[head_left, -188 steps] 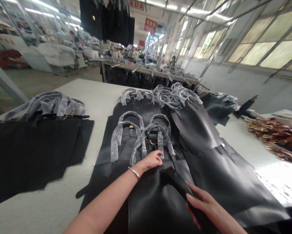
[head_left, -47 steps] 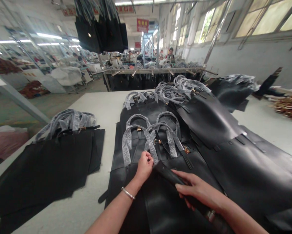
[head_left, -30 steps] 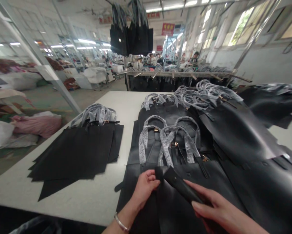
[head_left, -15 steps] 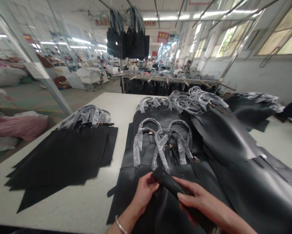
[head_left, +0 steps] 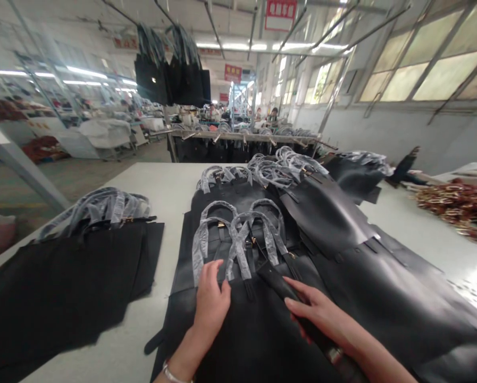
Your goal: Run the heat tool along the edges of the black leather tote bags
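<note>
My right hand grips a folded black leather strap with a metal fitting near its lower end. The strap's tip hangs over the top edge of a black leather bag panel. My left hand is at that edge, thumb and fingers apart, beside the base of a plastic-wrapped handle; whether it touches the handle I cannot tell. A second pair of wrapped handles loops up between my hands. Gold-coloured buckles and thin black straps show among the handles.
More black bag pieces overlap on the right. A stack of black panels with wrapped handles lies left on the pale table. Reddish-brown straps with gold-coloured metal parts are heaped far right. Behind the table stands a metal rack; black bags hang above.
My left hand has let go of the strap's end and moved left to the bag's handles. My right hand still holds the strap. The view has turned right.
</note>
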{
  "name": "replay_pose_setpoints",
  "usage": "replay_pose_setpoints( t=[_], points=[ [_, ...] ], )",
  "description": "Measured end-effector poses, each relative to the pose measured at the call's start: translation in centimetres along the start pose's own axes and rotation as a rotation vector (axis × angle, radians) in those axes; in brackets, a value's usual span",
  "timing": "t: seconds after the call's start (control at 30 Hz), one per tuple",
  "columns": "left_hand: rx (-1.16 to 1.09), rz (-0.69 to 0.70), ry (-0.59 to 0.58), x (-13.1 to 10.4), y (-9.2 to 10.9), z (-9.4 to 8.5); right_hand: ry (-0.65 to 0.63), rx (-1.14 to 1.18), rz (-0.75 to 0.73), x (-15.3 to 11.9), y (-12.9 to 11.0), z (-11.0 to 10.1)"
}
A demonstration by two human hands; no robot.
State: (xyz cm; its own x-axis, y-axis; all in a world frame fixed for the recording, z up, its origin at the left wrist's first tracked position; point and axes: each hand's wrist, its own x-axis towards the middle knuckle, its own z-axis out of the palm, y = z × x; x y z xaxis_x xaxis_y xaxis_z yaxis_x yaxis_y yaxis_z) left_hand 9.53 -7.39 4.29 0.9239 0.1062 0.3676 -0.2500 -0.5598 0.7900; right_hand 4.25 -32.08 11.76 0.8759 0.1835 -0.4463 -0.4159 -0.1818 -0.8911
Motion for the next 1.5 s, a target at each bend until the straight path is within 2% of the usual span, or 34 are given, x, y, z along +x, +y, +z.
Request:
replay_pose_setpoints(
  t=[0.07,0.17,0.27,0.33,0.4,0.5,0.6,0.7,0.83,0.87,0.93,1.0,1.07,1.2,1.33,1.5],
  points=[
    [0.080,0.173,-0.118,2.3,1.2,1.7,0.011,-0.005,0.006,-0.3,0.9,-0.5],
    [0.324,0.396,-0.316,6.3,2.4,5.3,0.002,-0.003,0.002,-1.0,2.2,-0.4],
    [0.470,0.533,-0.429,10.1,2.3,8.4,0.011,-0.016,0.015,-1.6,3.1,-0.2],
    [0.489,0.607,-0.494,12.0,1.8,9.4,0.020,-0.044,-0.017,-1.9,3.5,-0.5],
    [0.506,0.682,-0.551,13.3,1.7,9.5,0.024,-0.085,-0.073,-2.3,3.8,-1.2],
    [0.501,0.752,-0.605,14.4,2.5,8.4,0.051,-0.163,-0.121,-3.1,4.0,-2.6],
    [0.409,0.643,-0.729,14.6,4.2,6.3,0.101,-0.233,-0.119,-4.1,4.1,-3.7],
    [0.337,0.477,-0.863,13.4,5.4,3.5,0.092,-0.237,-0.058,-5.1,4.1,-4.0],
    [0.241,0.272,-1.082,9.0,5.6,0.1,0.014,-0.121,0.053,-6.3,3.8,-3.2],
    [0.156,0.189,-1.134,7.5,5.6,-0.4,0.005,-0.077,0.060,-6.6,3.7,-2.9],
    [-0.153,-0.039,-1.183,4.5,5.4,-0.8,-0.004,0.000,0.056,-7.1,3.5,-2.4],
    [-0.523,-0.278,-1.131,1.9,5.2,-0.5,-0.022,0.062,0.045,-7.6,3.4,-2.1],
    [-0.754,-0.408,-1.028,-0.3,5.2,0.2,-0.066,0.115,0.041,-7.9,3.5,-1.9],
    [-0.923,-0.451,-0.850,-2.9,5.3,1.7,-0.123,0.194,0.056,-8.0,3.6,-1.7],
    [-0.975,-0.462,-0.799,-4.2,5.4,2.9,-0.110,0.234,0.073,-7.3,3.3,-1.7],
    [-1.030,-0.513,-0.658,-5.0,5.6,3.9,-0.079,0.245,0.114,-6.9,3.2,-1.4]
  ],
)
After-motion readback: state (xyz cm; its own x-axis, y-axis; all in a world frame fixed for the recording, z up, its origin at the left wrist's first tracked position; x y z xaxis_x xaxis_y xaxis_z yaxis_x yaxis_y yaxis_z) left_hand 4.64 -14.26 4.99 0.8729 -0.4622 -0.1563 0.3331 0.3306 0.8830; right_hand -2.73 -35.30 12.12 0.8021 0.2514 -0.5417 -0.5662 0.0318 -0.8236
